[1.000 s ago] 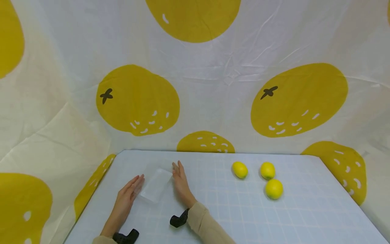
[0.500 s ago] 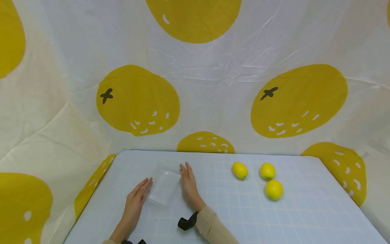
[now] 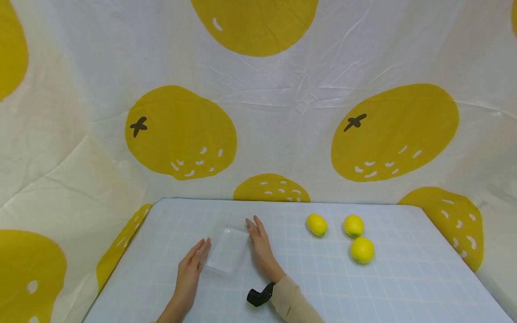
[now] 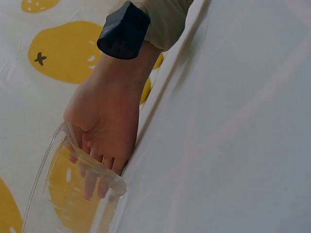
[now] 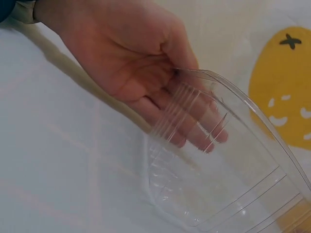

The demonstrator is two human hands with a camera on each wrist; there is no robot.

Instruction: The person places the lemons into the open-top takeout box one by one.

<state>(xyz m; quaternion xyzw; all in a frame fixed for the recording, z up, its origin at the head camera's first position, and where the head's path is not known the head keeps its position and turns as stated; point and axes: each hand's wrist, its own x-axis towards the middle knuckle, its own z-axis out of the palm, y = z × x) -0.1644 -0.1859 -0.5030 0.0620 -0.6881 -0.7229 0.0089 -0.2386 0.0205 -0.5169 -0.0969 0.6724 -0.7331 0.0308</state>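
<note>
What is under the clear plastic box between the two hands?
Pale tablecloth shows through the box, with no other object visible. The plastic covers that patch, so fine details there cannot be made out clearly.

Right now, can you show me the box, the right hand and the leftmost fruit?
Box [image 3: 228, 251], head view: middle of its bottom.
Right hand [image 3: 263, 249], head view: middle of the hand.
Leftmost fruit [image 3: 317, 224], head view: its middle.

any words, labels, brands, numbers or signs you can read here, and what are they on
None: no text can be read on the clear plastic container, the lemons, the checked tablecloth or the black wrist camera. The backdrop has only printed fruit with dark cross-shaped stem marks, no lettering.
</note>
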